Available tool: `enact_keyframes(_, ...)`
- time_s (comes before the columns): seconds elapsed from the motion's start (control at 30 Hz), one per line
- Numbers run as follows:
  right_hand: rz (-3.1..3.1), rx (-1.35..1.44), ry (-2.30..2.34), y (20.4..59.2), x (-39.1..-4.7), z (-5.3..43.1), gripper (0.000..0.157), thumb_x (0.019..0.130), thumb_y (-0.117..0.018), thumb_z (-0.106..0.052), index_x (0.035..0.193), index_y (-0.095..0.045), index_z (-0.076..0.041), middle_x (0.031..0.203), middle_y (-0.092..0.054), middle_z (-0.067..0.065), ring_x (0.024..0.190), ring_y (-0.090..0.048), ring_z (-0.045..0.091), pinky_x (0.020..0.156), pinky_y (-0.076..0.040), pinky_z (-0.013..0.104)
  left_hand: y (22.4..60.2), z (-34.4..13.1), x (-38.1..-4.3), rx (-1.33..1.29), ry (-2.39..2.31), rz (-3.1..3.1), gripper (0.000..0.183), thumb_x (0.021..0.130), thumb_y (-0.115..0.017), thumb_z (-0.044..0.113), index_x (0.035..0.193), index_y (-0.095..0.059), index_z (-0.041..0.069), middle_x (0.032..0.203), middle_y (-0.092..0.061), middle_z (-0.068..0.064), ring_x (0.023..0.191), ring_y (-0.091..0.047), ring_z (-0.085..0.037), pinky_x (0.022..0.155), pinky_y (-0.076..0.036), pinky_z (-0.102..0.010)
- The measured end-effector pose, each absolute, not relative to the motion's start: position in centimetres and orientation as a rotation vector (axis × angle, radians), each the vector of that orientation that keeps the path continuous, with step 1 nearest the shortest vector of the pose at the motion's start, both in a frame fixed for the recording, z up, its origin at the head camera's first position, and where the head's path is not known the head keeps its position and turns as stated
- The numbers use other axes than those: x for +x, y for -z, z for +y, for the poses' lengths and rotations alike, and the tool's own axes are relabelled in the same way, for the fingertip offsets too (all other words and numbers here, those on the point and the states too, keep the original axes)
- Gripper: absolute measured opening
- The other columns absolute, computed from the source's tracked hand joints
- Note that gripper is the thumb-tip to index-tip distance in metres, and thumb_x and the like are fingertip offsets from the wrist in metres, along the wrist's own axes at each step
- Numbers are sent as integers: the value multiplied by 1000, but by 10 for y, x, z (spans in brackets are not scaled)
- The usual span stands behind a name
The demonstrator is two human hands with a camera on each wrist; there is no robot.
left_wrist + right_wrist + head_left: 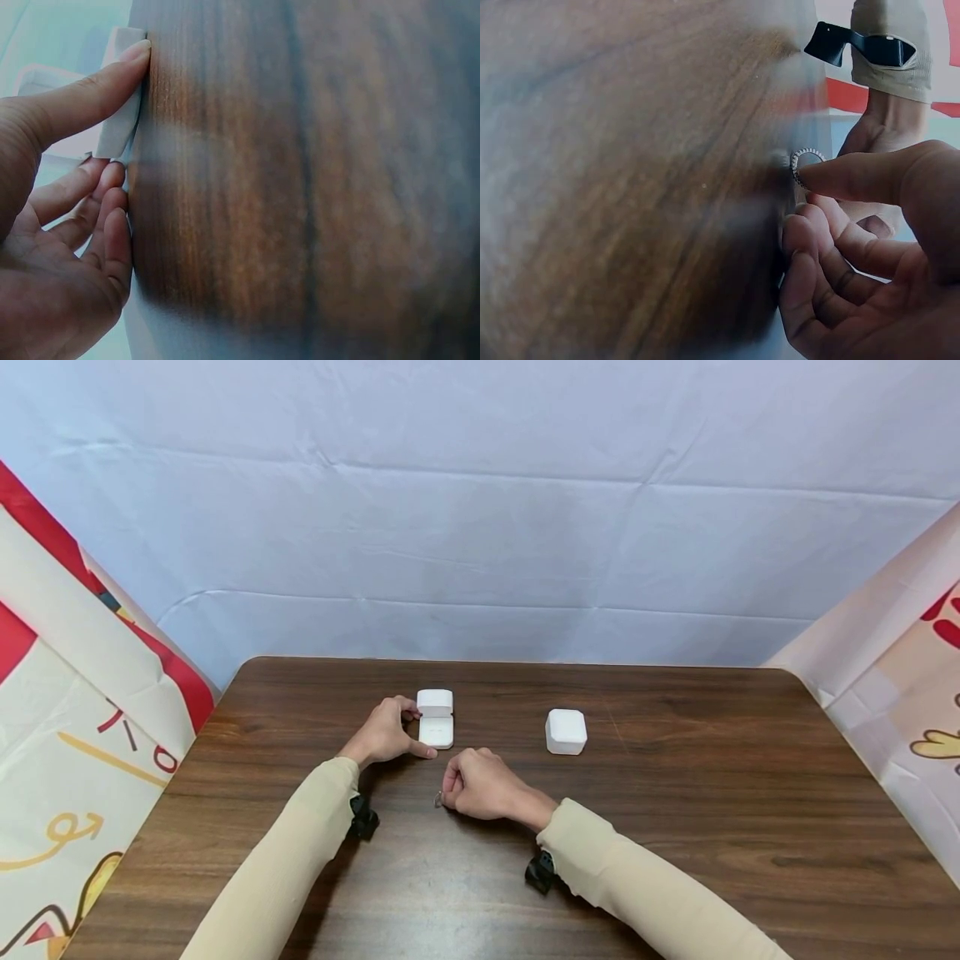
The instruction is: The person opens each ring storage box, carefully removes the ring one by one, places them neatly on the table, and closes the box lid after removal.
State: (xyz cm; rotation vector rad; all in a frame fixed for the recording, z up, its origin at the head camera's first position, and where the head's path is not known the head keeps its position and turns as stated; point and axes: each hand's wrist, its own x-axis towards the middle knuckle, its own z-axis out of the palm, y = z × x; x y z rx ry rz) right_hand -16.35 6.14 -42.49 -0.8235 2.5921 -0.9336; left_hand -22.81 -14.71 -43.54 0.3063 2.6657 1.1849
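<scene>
A white ring box [437, 737] stands on the table with its lid raised, left of centre in the head view. My left hand [385, 732] holds it from the left side, thumb at its front edge and fingers by its side near the hinge. In the left wrist view the thumb [97, 96] presses the box's base [122, 126]. My right hand [483, 783], low over the table just in front of the box, pinches a ring [438, 798] between thumb and finger. The right wrist view shows the ring's beaded or stone-set band [795, 166] beyond the thumb tip.
A second white box [566, 732], lid down, stands on the brown wooden table [712, 793] to the right. Behind the table hangs a pale cloth [480, 527]. Printed cloths flank both sides. Each wrist carries a black strapped device [363, 817].
</scene>
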Motion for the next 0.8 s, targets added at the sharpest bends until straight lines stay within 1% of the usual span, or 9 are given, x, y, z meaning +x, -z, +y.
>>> enact_keyframes(0.4, 2611, -836, 901, 424, -163, 59, 20, 83, -79, -12, 69, -68, -19, 58, -59, -13, 57, -54, 2, 63, -48, 28, 435, -147, -228, 302, -1190, 2681, 68, 67, -98, 16, 120, -62, -6, 117, -61, -18, 111, -57, -34, 98, -47, -46)
enact_keyframes(0.57, 2604, -821, 923, 425, -162, 60, 18, 83, -79, -11, 70, -69, -19, 59, -60, -12, 57, -55, 2, 63, -48, 28, 435, -146, -227, 305, -1201, 2675, 67, 67, -97, 16, 120, -62, -6, 117, -61, -18, 110, -57, -34, 98, -47, -46)
enact_keyframes(0.8, 2566, -802, 1001, 425, -162, 63, 15, 85, -76, -9, 73, -70, -17, 64, -63, -11, 60, -57, 3, 61, -48, 25, 435, -147, -227, 306, -1201, 2668, 67, 67, -97, 16, 120, -62, -6, 117, -61, -17, 110, -57, -34, 98, -47, -46)
